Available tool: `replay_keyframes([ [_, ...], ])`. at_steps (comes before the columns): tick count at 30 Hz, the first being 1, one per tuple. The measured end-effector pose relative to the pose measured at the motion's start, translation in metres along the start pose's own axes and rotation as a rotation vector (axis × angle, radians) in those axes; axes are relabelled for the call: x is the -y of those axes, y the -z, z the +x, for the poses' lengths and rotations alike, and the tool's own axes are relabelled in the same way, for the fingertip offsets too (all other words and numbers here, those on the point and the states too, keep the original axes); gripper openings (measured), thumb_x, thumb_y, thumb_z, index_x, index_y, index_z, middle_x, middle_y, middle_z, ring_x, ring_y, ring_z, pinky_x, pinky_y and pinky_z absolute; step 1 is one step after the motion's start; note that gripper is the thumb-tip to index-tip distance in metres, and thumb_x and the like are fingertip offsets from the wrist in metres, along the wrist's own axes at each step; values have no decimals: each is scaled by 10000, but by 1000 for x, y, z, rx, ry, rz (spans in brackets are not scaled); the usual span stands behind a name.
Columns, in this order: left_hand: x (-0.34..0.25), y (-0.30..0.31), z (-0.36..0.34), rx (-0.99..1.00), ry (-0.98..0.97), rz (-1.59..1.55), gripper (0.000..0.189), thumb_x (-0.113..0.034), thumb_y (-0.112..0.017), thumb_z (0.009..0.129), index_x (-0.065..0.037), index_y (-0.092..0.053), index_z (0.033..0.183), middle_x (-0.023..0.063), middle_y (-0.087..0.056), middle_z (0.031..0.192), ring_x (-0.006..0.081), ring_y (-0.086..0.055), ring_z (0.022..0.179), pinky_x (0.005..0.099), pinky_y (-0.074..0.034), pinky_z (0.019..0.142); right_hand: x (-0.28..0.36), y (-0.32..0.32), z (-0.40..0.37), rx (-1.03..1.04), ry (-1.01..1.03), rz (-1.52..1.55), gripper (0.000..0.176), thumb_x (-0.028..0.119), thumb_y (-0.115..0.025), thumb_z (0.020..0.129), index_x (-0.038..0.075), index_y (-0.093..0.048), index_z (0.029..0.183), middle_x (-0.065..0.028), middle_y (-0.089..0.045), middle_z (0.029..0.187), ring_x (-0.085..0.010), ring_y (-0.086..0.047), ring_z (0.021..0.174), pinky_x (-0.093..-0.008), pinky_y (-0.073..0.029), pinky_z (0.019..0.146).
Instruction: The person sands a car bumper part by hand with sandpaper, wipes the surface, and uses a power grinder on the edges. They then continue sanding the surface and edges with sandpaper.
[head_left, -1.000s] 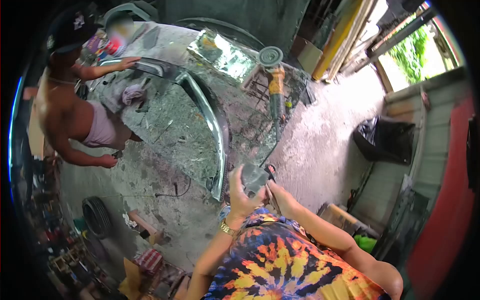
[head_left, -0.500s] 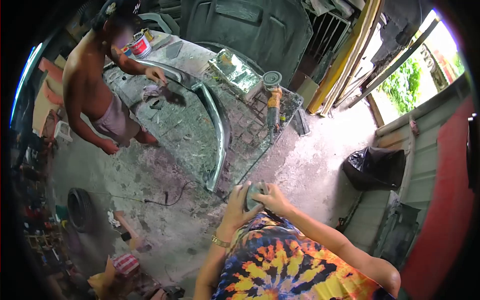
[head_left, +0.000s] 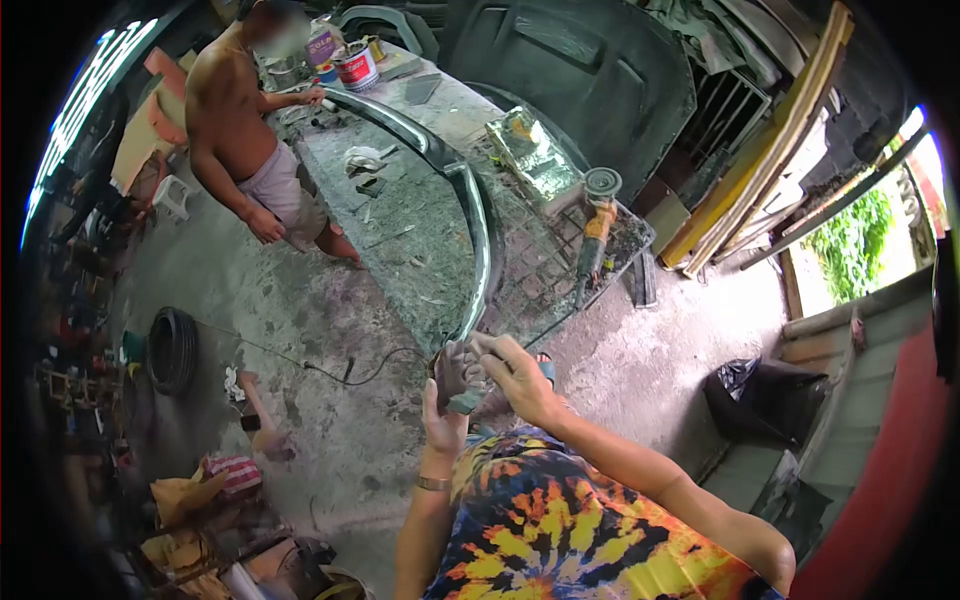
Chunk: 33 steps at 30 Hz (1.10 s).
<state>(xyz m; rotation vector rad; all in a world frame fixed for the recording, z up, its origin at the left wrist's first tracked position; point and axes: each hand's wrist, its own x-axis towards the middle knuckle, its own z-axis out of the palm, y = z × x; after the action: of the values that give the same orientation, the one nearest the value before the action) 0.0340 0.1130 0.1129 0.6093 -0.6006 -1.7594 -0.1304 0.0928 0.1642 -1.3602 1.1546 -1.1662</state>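
My left hand (head_left: 446, 415) is raised in front of my shirt, palm turned inward, with a small grey-green piece (head_left: 464, 401) in it, partly hidden by the fingers. Just to the right is my right hand (head_left: 518, 378), fingers stretched toward the left hand and apart. Beyond both hands, the near end of a long curved dark panel (head_left: 478, 235) with a glossy band overlaps my fingertips in this view. It lies across a dusty worktable (head_left: 400, 275). At its far end, a co-worker's hand (head_left: 312, 96) touches or hovers close over it.
An angle grinder (head_left: 597, 235) rests at the table's right corner, near a foil-covered block (head_left: 540, 150). Paint cans (head_left: 356, 68) stand at the back beside the co-worker (head_left: 240, 140). A tire (head_left: 172, 350) and a cord (head_left: 350, 372) are on the floor. A black bag (head_left: 765, 400) sits right.
My hands, earlier together around the small piece, have drawn apart; the left has turned palm inward. The co-worker's hand has moved from over the table to the panel's far end. My view has shifted.
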Motion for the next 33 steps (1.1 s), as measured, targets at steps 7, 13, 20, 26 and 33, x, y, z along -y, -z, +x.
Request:
replay_keyframes([
  [7, 29, -44, 59, -144, -147, 814, 786, -425, -464, 1053, 0, -118, 1615, 213, -281, 1609, 341, -286, 1481, 442, -227, 1208, -28, 25, 54, 96, -75, 263, 342, 119, -575, 1026, 18, -592, 1352, -40, -574, 1005, -145, -565, 973, -274, -459, 869],
  [13, 35, -85, 107, -332, -254, 1133, 827, -393, -522, 1034, 40, -104, 1602, 279, -302, 1571, 422, -344, 1410, 487, -252, 1173, -33, 70, 95, 256, -487, 940, 273, 176, -588, 1045, 95, -581, 1305, 12, -597, 1091, -92, -566, 1009, -274, -485, 899],
  [20, 69, -98, 138, -459, -260, 1158, 799, -412, -468, 1046, 45, -115, 1597, 284, -422, 1461, 430, -405, 1341, 478, -271, 1157, -54, 84, 113, 212, -587, 1026, 269, 175, -579, 1042, 82, -572, 1294, 2, -614, 1180, -107, -561, 1109, -294, -480, 958],
  [26, 97, -105, 161, -395, -356, 1154, 684, -229, -577, 1012, 8, -251, 1564, 293, -542, 1370, 442, -564, 1234, 475, -462, 1013, -78, 125, 111, 34, -318, 787, 413, 142, -607, 968, -12, -568, 1350, -120, -419, 1563, -195, -530, 1226, -373, -399, 1093],
  [33, 121, -79, 163, -500, -104, 851, 722, -118, -594, 942, -26, -248, 1569, 302, -651, 1180, 481, -672, 1016, 487, -551, 845, -89, 135, 127, 251, -527, 197, 373, 86, -758, 890, 22, -618, 1230, -29, -618, 1143, -132, -602, 1027, -304, -493, 908],
])
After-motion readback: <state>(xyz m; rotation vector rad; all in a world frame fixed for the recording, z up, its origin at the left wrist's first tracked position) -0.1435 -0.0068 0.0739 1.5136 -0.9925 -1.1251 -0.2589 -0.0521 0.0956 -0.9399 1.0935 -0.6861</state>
